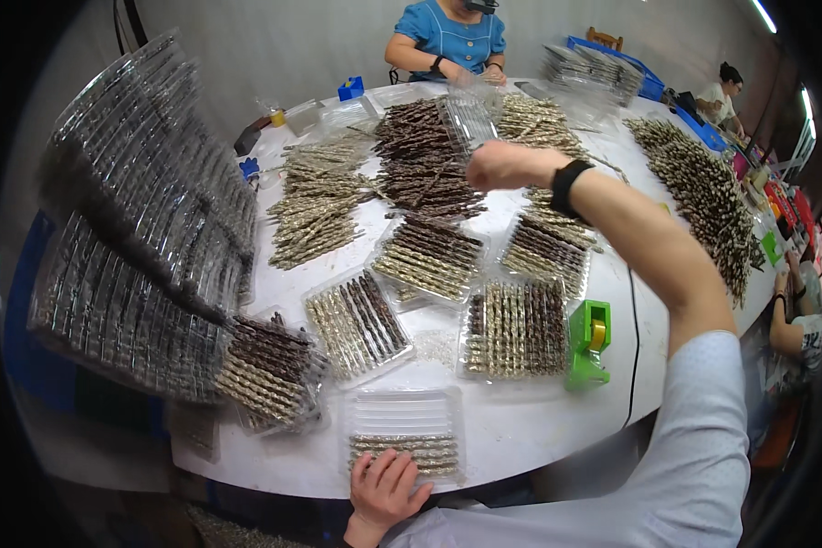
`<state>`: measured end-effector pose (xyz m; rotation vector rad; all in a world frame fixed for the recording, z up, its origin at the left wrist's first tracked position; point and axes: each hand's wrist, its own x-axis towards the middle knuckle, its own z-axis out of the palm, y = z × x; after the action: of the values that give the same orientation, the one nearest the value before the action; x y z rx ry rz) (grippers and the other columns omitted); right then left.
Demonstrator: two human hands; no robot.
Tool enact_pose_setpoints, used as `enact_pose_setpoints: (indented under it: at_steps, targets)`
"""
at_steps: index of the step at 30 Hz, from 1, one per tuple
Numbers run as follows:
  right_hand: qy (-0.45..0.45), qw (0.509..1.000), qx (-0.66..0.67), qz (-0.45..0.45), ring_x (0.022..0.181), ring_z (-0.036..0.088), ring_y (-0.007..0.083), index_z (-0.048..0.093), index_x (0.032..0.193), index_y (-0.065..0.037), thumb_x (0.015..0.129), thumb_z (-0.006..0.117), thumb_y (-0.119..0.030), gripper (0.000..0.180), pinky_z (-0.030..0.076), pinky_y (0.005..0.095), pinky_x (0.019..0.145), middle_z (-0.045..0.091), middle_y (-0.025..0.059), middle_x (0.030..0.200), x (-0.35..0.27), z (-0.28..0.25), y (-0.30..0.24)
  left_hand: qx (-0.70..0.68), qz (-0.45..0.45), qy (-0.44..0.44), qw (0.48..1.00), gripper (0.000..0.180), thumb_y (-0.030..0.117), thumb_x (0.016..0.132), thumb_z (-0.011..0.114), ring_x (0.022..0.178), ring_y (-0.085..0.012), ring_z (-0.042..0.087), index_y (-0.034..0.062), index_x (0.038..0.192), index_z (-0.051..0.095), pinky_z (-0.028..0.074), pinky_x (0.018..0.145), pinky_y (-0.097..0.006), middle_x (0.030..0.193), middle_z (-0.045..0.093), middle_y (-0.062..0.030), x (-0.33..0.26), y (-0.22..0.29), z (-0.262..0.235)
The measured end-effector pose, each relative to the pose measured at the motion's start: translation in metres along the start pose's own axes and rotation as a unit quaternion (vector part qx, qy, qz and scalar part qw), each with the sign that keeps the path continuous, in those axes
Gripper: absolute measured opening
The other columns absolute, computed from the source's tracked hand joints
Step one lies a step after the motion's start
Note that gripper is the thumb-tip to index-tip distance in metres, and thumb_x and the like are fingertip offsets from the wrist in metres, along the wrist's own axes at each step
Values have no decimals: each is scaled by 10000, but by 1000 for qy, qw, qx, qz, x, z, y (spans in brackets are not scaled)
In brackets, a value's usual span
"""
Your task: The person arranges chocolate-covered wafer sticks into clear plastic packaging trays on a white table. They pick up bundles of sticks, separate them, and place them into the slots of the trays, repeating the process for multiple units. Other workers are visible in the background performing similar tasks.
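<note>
A clear plastic tray (404, 406) lies at the table's front edge, with several pale gold twisted sticks (425, 452) in its nearer grooves and its farther grooves bare. My left hand (388, 489) rests on those sticks, fingers stretched out. My right arm reaches far across the table. Over the near right side of the dark brown stick pile (422, 151) my right hand (502, 166) is curled closed. Its fingertips are turned away, so what they hold is hidden. Just beyond it is another clear tray (468, 123), close to a co-worker's hands.
Filled trays (356, 324) of gold and brown sticks surround the front tray. Tall stacks of clear trays (146, 183) rise at left. A green tape dispenser (591, 345) stands at right. Gold sticks (320, 196) flank the brown pile. A person in blue (447, 41) works opposite.
</note>
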<state>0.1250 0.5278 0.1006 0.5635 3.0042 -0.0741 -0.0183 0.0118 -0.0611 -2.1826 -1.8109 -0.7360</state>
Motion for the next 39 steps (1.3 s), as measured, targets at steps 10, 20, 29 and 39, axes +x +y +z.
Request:
enact_pose_setpoints:
  at_steps: [10,20,29,39]
  targets:
    - [-54,990,-125,-23,954,686,368,652,1075,-62,843,651,-168,255,568,470,783,704,162,982,53,92,18,-21,-10,40,999,340,355,828,708,1062,-268,619,81,1028,680,445,975,-495,1095,665,-81,-1,2,5]
    - [-85,985,-120,95,967,695,351,682,1051,-51,873,595,-132,214,570,444,819,715,167,1029,52,92,32,-49,-1,71,996,295,264,823,710,1041,-295,628,45,1017,680,488,923,-488,1106,667,-116,9,0,1]
    - [23,983,-180,22,860,714,333,638,970,-49,884,581,-134,134,582,445,683,704,146,861,45,105,24,-52,-6,66,996,280,232,806,712,1042,-293,632,43,1010,679,489,939,-477,1090,668,-117,10,2,-2]
    - [-5,983,-161,84,881,707,346,637,986,-34,852,603,-157,185,574,469,732,701,170,880,44,111,15,-58,-9,74,995,261,215,814,703,1043,-302,631,30,997,682,500,934,-474,1078,670,-125,10,2,-1]
